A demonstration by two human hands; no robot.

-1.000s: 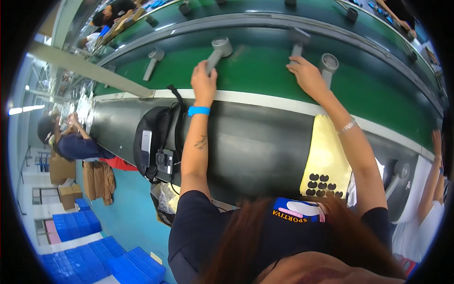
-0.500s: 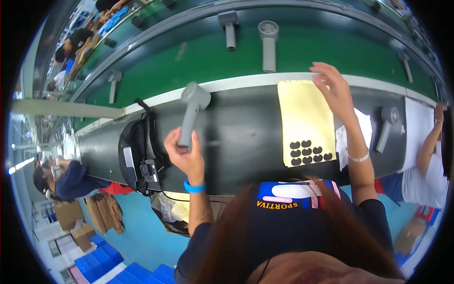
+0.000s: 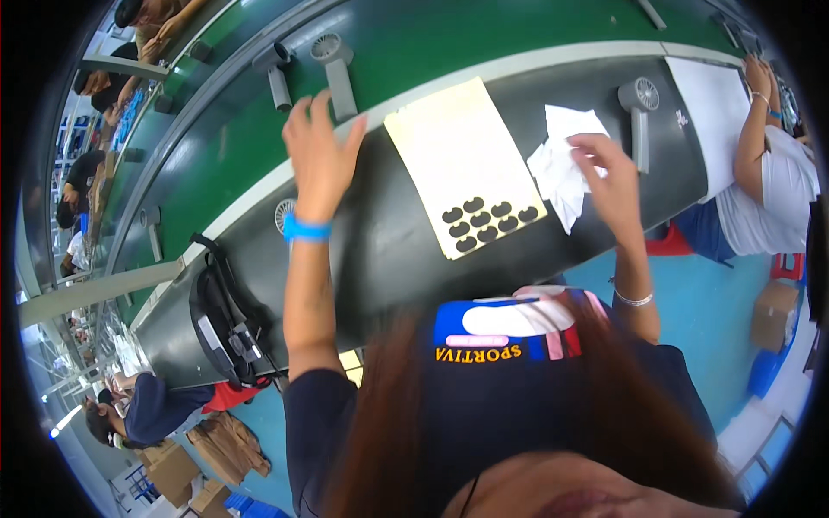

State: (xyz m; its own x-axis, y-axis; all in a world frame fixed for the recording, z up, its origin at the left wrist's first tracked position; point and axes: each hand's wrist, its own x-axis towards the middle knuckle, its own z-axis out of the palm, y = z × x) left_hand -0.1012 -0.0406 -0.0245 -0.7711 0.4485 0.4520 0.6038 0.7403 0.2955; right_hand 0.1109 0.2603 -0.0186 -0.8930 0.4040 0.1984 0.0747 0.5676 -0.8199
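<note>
1. Knuckles of left hand (image 3: 318, 164) above desk's (image 3: 380, 233) far edge, fingers spread wide, empty, near gray fan (image 3: 339, 82) at green belt's (image 3: 203, 164) near edge.
2. Right hand (image 3: 611, 177) at white paper (image 3: 561, 181), fingers curled; cannot tell whether gripping.

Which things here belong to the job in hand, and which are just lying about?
Likely in the job:
grey fan, near the left hand
white paper, at the right hand
yellow sheet with black pieces, between the hands

Likely just lying about:
black bag, left
brown cloth, lower left
cardboard box, far right
</note>
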